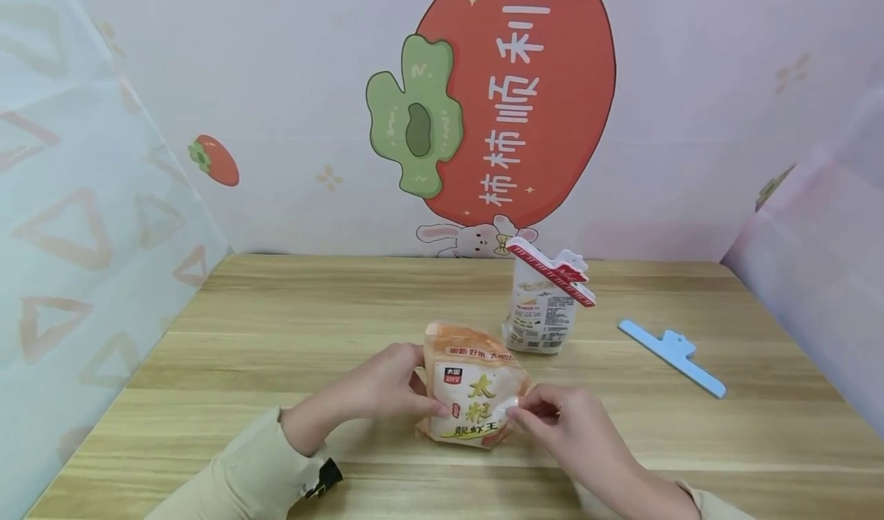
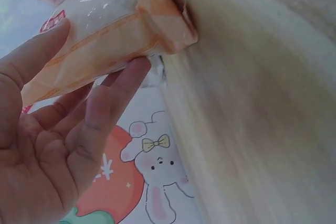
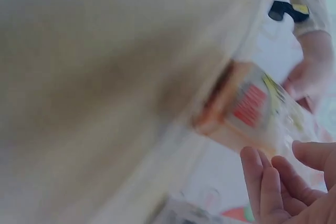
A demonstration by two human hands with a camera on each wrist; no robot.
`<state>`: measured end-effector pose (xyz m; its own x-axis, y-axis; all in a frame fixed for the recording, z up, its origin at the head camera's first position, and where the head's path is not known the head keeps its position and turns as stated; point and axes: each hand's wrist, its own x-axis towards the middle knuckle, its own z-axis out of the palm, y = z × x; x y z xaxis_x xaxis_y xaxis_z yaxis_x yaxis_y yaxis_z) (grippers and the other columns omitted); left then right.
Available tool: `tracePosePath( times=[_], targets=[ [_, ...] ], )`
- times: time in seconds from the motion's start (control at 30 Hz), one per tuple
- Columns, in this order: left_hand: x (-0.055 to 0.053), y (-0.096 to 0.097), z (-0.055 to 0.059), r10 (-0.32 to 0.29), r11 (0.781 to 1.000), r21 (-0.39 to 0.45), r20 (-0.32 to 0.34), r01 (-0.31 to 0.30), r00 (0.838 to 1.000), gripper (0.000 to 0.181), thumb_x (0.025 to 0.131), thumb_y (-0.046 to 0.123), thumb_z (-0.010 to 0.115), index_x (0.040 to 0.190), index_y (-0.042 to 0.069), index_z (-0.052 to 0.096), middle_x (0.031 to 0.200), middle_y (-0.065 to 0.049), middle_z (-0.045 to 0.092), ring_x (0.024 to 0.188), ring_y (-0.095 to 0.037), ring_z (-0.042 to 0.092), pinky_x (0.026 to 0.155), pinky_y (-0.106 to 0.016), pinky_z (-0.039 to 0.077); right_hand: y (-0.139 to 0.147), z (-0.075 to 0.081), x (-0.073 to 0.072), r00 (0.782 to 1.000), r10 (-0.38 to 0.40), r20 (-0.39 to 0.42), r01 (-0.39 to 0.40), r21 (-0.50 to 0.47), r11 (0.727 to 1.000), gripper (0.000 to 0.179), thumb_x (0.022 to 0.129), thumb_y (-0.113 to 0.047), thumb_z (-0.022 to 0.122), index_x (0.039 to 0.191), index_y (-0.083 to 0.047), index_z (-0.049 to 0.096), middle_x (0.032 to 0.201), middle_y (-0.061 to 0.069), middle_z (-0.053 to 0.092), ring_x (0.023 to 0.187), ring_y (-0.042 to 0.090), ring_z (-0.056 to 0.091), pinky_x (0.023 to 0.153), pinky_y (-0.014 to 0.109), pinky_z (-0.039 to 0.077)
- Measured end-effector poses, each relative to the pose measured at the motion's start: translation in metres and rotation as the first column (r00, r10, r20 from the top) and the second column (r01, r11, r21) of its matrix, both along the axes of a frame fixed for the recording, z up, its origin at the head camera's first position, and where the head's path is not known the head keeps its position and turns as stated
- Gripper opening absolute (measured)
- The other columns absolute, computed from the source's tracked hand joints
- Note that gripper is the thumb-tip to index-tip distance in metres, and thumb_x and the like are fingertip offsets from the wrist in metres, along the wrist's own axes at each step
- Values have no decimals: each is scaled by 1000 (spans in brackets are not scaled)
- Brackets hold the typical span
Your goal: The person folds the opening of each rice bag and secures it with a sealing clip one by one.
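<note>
An orange and white rice bag point(image 1: 476, 397) with yellow lettering stands on the wooden table, its top leaning a little to the left. My left hand point(image 1: 376, 386) grips its left side, thumb on the front and fingers behind; in the left wrist view the fingers point(image 2: 118, 87) spread along the back of the bag. On the opposite side my right hand point(image 1: 569, 424) pinches the right edge between thumb and fingertips. The right wrist view has that thumb point(image 3: 310, 153) on the front face and the bag's bottom point(image 3: 215, 103) at the table.
Behind and to the right stands a white printed bag point(image 1: 542, 313) with a red and white sealing clip point(image 1: 552, 272) across its top. A light blue clip point(image 1: 673, 357) lies on the table point(image 1: 311, 297) at the right. A patterned backdrop point(image 1: 311, 83) rises behind the table.
</note>
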<state>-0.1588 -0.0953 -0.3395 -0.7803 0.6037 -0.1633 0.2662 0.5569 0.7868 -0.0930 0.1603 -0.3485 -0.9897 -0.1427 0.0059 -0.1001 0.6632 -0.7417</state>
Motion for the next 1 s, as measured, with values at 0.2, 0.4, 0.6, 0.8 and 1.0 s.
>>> tracePosePath(
  times=[0.2, 0.4, 0.6, 0.8, 1.0],
  targets=[
    [-6, -11, 13, -48, 998, -35, -83, 45, 995, 50, 81, 29, 83, 123, 9, 63, 114, -1, 70, 98, -16, 69, 87, -34, 56, 4, 23, -2, 979, -39, -198, 31, -48, 998, 7, 85, -10, 77, 86, -16, 73, 81, -7, 72, 70, 0, 62, 66, 18, 56],
    [-8, -14, 39, -2, 1000, 11, -210, 4, 978, 58, 83, 36, 81, 132, 15, 60, 123, 3, 67, 111, -17, 64, 83, -33, 54, 6, 37, -11, 889, -53, -456, 3, -109, 994, 13, 83, -3, 78, 89, -13, 74, 85, -6, 73, 78, 0, 64, 72, 14, 56],
    [-10, 1, 56, 27, 993, 119, -277, 7, 960, 45, 85, 31, 80, 125, 15, 67, 123, 0, 69, 107, -17, 63, 76, -29, 55, 2, 34, -28, 909, 13, -416, -70, -122, 990, 14, 85, -8, 78, 98, -11, 74, 94, -3, 75, 87, 4, 68, 79, 18, 57],
    [-11, 19, 59, 43, 986, 165, -270, 2, 962, 30, 84, 21, 81, 112, 12, 74, 109, 0, 74, 98, -13, 65, 77, -26, 57, -3, 28, -36, 921, 66, -384, -139, -166, 976, 13, 84, -6, 78, 96, -10, 76, 94, 1, 76, 85, 4, 69, 74, 23, 59],
    [-10, 29, 57, 11, 993, 113, -223, 14, 975, 27, 84, 21, 80, 110, 12, 74, 99, 2, 73, 85, -10, 62, 71, -25, 56, -7, 26, -36, 926, 82, -368, -160, -186, 969, 7, 85, -10, 77, 92, -12, 76, 92, 1, 75, 81, 4, 66, 71, 22, 59]
  ],
)
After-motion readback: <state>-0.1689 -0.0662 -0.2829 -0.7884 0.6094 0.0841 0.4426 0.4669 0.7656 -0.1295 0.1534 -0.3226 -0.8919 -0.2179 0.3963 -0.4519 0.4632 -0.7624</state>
